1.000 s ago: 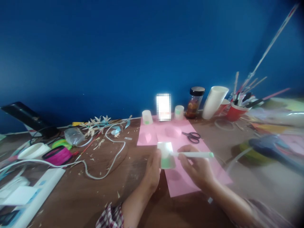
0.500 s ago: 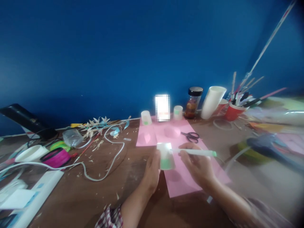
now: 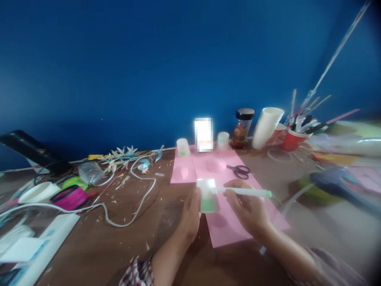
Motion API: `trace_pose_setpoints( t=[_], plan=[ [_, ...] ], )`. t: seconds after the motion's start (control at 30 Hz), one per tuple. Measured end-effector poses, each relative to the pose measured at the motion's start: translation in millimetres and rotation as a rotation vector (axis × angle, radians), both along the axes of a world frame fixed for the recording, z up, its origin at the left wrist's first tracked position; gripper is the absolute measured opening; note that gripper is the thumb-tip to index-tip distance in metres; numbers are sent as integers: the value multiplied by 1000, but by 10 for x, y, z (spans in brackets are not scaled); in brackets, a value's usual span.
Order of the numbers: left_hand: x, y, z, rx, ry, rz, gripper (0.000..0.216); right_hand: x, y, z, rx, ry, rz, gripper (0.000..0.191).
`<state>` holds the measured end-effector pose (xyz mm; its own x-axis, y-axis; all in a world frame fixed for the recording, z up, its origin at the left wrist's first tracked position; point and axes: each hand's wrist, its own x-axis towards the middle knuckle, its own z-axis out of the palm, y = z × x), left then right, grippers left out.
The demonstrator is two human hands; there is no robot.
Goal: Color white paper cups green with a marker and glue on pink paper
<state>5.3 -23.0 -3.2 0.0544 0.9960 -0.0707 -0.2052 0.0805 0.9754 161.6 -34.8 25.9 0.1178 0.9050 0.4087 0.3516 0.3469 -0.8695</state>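
My left hand (image 3: 192,212) grips the side of a small white paper cup (image 3: 205,192), whose lower part is coloured light green. In my right hand (image 3: 248,208) is a white felt-tip pen (image 3: 250,191) with a green end, lying nearly level. Its tip meets the cup's right side, though blur hides the exact contact. Beneath the hands lies pink paper (image 3: 228,230). Black-handled scissors (image 3: 240,171) rest on the paper just beyond my right hand. Two more white cups with green patches stand behind, a left one (image 3: 183,147) and a right one (image 3: 223,141).
A bright pixelated screen (image 3: 204,135) stands by the blue wall. Right of it are a dark-lidded jar (image 3: 243,129), a white roll (image 3: 267,128) and a red cup (image 3: 294,141) of pens. Leftward lie a white cable (image 3: 129,224), a magenta tape roll (image 3: 71,197) and a power strip (image 3: 47,250).
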Motion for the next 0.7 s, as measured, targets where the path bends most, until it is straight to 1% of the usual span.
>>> trace_pose_setpoints(
  t=[0.1,0.4,0.7],
  plan=[
    [-4,1,7,13,18,-13,49,3,-8,3,-14,5,7,13],
    [38,-33,115,5,28,12,50,-12,-5,3,-48,61,33,15],
    [29,-30,109,9,15,3,48,-14,-15,14,-26,50,39,15]
  ],
)
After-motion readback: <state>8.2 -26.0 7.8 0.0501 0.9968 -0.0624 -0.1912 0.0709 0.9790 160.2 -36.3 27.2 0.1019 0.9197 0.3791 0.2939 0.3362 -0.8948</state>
